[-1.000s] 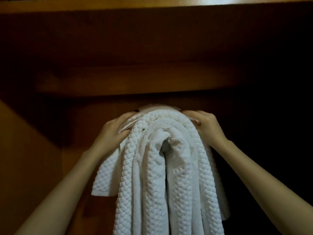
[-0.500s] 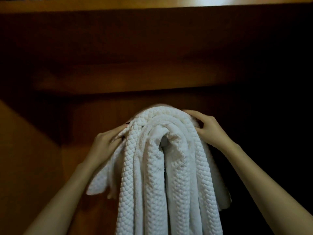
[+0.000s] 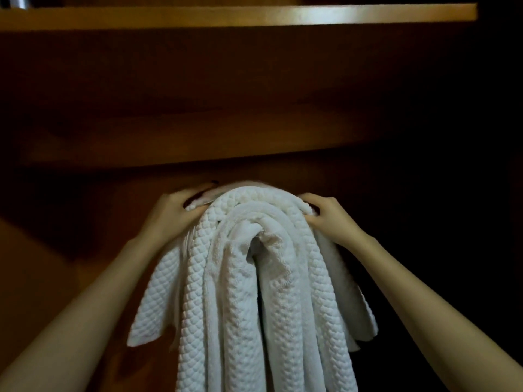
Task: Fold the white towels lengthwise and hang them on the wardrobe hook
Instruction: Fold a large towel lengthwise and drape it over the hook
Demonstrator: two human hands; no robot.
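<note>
Towels (image 3: 254, 278) hang draped over a hidden support, presumably the hook, just under the shelf (image 3: 226, 137), long axis vertical, falling between both arms. Left hand (image 3: 172, 213) and right hand (image 3: 328, 216) flank the crest, equally near, curled fingers gripping its outer folds.

**Towels in a bunch**

Your white towels (image 3: 249, 306) hang in one thick bunch inside the wooden wardrobe (image 3: 198, 131). They are bumpy, with a pattern like little scales. They bend over at the top and fall down in long folds. A corner sticks out on each side.
</note>
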